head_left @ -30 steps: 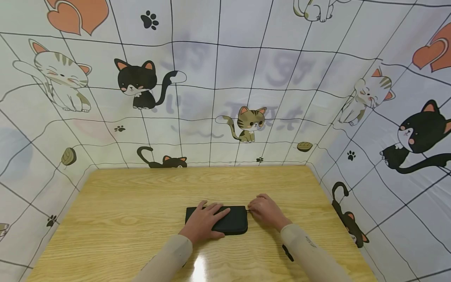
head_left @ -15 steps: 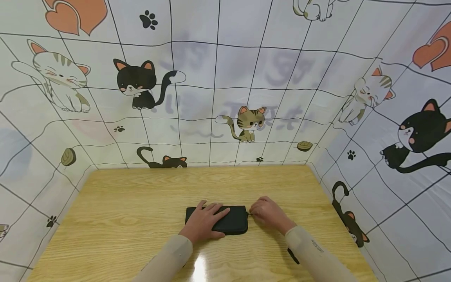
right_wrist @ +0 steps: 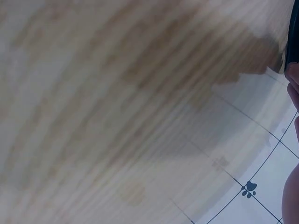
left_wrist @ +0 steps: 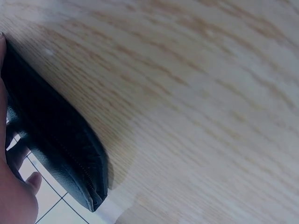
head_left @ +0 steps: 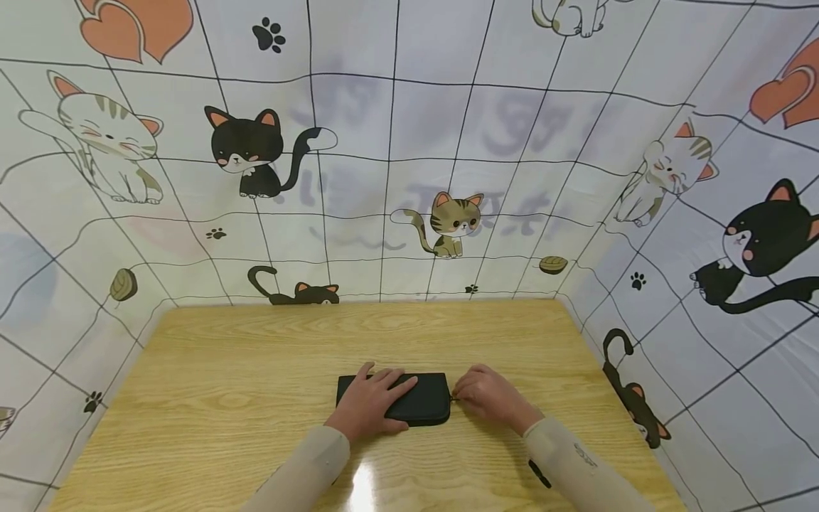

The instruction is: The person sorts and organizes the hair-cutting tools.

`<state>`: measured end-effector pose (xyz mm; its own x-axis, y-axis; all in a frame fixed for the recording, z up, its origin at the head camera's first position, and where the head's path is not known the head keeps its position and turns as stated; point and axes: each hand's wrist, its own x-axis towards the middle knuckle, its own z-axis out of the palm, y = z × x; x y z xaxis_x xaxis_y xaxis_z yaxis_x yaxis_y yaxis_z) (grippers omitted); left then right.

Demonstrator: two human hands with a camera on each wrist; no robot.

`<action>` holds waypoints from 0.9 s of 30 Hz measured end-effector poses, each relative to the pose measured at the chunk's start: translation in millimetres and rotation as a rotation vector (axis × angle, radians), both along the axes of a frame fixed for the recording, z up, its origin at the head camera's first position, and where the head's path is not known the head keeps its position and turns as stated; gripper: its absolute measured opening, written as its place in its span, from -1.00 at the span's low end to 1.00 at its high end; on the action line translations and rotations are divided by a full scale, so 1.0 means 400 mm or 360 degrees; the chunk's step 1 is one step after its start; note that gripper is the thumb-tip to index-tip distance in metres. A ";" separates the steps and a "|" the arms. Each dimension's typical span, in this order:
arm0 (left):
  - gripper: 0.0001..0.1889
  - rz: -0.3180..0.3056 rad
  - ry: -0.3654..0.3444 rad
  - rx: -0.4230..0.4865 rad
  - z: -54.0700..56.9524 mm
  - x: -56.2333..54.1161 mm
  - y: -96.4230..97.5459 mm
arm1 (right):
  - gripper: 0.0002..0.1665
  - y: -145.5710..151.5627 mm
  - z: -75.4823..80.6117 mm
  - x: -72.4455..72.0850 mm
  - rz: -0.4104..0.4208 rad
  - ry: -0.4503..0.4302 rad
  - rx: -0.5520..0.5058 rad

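A black zip-up wallet (head_left: 422, 404) lies flat on the wooden table. My left hand (head_left: 366, 407) rests across its left half, fingers spread over the cover, the thumb near the front edge. At the wallet's right end, my right hand (head_left: 491, 398) pinches the small zipper pull (head_left: 453, 399), which is mostly hidden by the fingertips. In the left wrist view the wallet (left_wrist: 56, 121) shows its long side with a zipper line; part of the left hand (left_wrist: 16, 196) is at the edge. Only a sliver of the wallet (right_wrist: 293, 42) appears in the right wrist view, beside my fingertips.
The light wood table (head_left: 256, 355) extends around the wallet on all sides. A white cloth (head_left: 358, 185) printed with cats and grid lines encloses the back and sides. Under the right sleeve hangs a dark strap (head_left: 539, 473).
My right hand has moved toward the front along the wallet's right end, pulling the zipper pull with it. The left hand and the wallet have stayed in place.
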<state>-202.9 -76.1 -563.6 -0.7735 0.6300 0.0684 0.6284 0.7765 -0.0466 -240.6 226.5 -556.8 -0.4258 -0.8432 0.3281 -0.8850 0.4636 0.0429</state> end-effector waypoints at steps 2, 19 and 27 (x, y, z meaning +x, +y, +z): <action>-0.10 0.0002 0.0003 -0.0021 0.001 -0.001 0.002 | -0.94 0.003 -0.001 0.004 0.0010 -0.0014 -0.0012; -0.12 0.0108 0.0070 -0.0108 -0.006 -0.033 0.011 | -0.92 -0.024 -0.003 0.021 -0.0070 0.0140 -0.0044; -0.13 0.0154 0.0016 -0.0096 0.009 -0.039 0.015 | -0.96 -0.034 -0.001 0.029 -0.0115 0.0115 -0.0060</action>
